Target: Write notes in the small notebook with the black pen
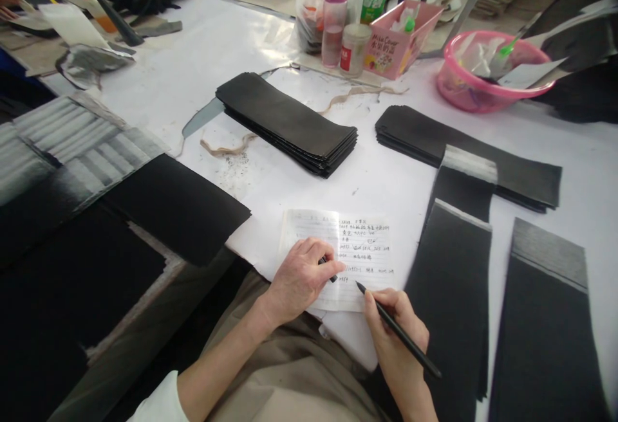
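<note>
An open lined notebook (374,245) with handwriting lies at the table's near edge. My right hand (398,329) grips a black pen (405,339), its tip just above the right-hand page, near the lower written lines. Across the notebook's middle rests my left hand (302,274), fingers curled around a short black pen cap (329,269), partly hidden by them. Beyond the notebook sits a stack of black rectangular pieces (290,116). More long black strips (454,267) lie to the right of my right hand.
A pink basin (483,97), a pink box (403,39), a jar (355,52) and bottles (335,17) stand at the back. Black panels (178,206) with pale edges fill the left. Another black stack (526,174) lies right. A glue bottle (99,13) stands far left.
</note>
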The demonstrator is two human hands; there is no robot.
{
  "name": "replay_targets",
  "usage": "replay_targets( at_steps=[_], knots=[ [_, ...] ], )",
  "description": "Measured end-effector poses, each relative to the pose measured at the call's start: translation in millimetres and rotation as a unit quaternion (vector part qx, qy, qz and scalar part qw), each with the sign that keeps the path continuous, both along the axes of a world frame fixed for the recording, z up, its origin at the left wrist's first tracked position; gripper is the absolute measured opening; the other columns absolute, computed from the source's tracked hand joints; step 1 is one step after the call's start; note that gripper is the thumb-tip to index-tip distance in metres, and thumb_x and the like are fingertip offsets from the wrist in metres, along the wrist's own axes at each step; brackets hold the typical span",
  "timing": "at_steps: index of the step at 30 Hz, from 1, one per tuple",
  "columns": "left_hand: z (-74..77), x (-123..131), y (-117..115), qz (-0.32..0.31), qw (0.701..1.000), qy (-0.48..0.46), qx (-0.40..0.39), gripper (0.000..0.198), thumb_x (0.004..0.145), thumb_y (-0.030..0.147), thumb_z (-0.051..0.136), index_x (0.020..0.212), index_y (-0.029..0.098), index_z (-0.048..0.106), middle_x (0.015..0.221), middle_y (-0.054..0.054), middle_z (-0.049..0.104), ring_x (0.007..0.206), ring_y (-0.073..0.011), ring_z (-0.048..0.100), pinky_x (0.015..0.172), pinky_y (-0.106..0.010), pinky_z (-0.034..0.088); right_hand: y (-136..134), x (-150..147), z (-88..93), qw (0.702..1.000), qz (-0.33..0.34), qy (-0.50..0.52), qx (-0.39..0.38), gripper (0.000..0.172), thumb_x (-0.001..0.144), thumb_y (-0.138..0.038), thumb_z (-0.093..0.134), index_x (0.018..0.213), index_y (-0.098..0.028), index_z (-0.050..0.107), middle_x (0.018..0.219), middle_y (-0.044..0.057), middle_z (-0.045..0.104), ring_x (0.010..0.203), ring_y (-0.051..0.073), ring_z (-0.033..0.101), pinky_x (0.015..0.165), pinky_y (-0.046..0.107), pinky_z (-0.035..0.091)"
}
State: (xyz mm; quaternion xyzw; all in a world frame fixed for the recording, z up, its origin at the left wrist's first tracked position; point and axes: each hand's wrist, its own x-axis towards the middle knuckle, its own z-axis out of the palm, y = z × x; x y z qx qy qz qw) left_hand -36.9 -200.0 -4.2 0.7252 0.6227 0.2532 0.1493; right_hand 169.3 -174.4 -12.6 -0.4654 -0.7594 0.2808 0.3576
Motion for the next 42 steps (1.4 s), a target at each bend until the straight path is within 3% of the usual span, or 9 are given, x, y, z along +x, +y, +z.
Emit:
replay_targets(
  at_steps=[42],
  knots=[
    [0.5,-0.1,-0.3,0.000,1.000,0.008,0.000,0.025,0.092,0.011,0.052,0.108,0.025,0.066,0.100,-0.004,0.055,0.099,-0.0208,0.048,0.087,-0.037,0.042,2.0,-6.9,1.5,1.000,-0.007,-0.006,-0.020,0.018,0.093,-0.032,0.062,0.080,-0.020,0.058,0.071,-0.003,0.063,0.054,0.012,0.059,0.055,0.023,0.044]
  ],
)
